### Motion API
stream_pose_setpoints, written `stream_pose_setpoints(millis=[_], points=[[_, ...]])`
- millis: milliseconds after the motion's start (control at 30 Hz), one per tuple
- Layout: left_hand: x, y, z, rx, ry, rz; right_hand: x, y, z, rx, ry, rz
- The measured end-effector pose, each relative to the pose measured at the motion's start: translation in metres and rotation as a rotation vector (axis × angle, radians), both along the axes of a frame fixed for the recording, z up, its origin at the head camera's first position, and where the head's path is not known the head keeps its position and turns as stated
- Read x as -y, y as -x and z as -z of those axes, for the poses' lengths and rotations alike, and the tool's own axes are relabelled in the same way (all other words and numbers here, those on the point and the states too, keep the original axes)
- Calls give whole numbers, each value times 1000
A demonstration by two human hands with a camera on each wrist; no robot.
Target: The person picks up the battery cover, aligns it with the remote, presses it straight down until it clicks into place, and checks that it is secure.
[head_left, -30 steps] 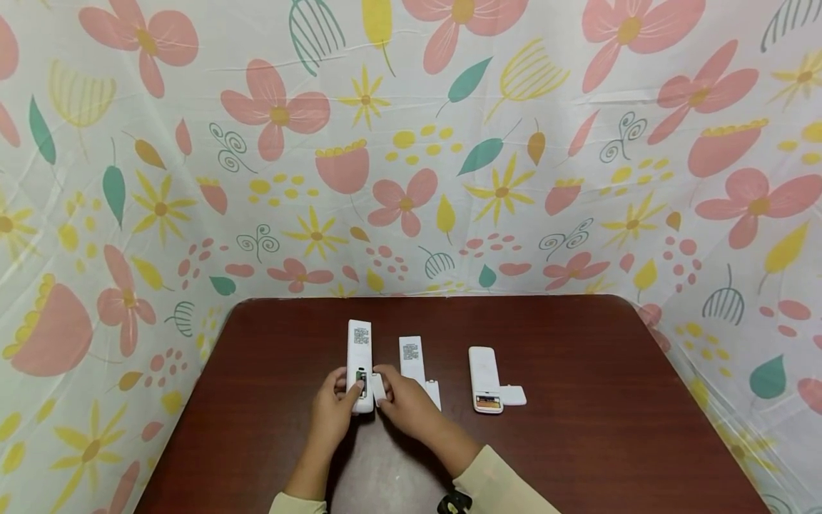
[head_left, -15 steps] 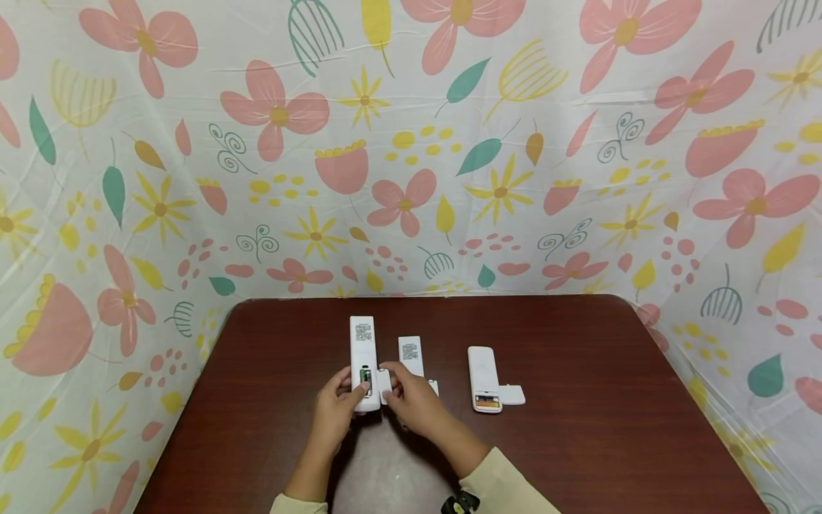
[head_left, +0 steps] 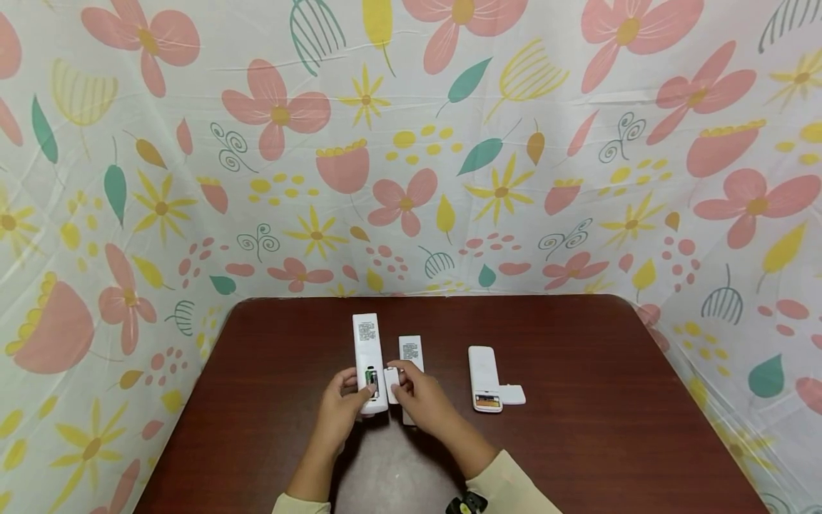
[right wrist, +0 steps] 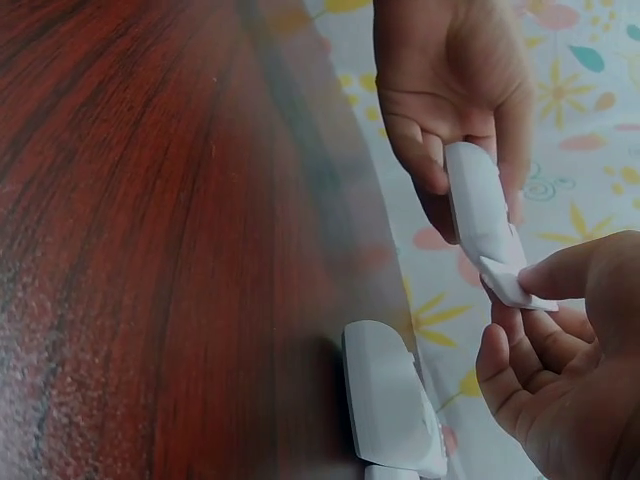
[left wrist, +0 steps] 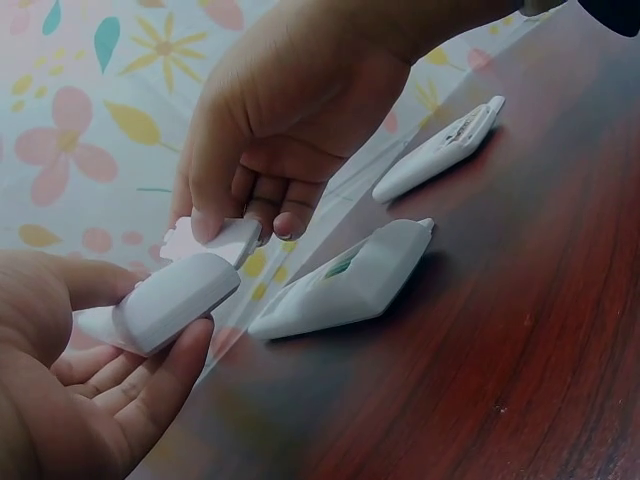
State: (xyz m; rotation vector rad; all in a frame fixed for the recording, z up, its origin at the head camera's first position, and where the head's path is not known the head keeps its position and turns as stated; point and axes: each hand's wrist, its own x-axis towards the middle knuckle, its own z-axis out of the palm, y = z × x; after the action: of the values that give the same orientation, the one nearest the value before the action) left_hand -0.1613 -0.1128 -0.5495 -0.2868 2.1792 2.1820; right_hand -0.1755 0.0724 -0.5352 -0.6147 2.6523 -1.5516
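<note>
In the head view my left hand (head_left: 339, 405) grips a white remote control (head_left: 367, 350), its back facing up. The thumb lies over the lower end of its uncovered battery compartment, where a green-and-dark battery (head_left: 370, 375) shows. My right hand (head_left: 425, 404) pinches a small white battery cover (head_left: 391, 385) alongside the remote's right edge. From the left wrist, the cover (left wrist: 228, 242) appears just beyond the remote (left wrist: 185, 298), with the right thumb on top of it. The right wrist view has the cover (right wrist: 512, 284) overlapping the remote's near end.
A second white remote (head_left: 411, 347) lies on the dark red-brown table (head_left: 578, 457), partly hidden by the right hand. Farther right lies a third remote (head_left: 484, 365) with orange batteries exposed, its loose cover (head_left: 513, 394) beside it. Flower-patterned cloth (head_left: 411, 143) surrounds the table's back and sides.
Both hands have shifted slightly to the right with the remote control and the battery cover. The remote's far end has moved a little farther off. The other remotes lie where they were.
</note>
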Motion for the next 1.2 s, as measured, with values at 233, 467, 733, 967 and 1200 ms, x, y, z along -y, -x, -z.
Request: stream_pose_setpoints(millis=[233,467,733,967,1200], points=[[-3,-1,-3,-16,-42,41,-5,-1,-4,34,52,16],[-7,-2,-3,-13,-88,76,-11,-2,-7,111,92,30],[-10,-4,-2,-13,-129,117,-15,-4,-13,105,88,50],[-15,-6,1,23,-174,154,-16,-7,-19,111,109,43],[-21,-7,3,30,-237,206,-15,-7,-22,102,126,44]])
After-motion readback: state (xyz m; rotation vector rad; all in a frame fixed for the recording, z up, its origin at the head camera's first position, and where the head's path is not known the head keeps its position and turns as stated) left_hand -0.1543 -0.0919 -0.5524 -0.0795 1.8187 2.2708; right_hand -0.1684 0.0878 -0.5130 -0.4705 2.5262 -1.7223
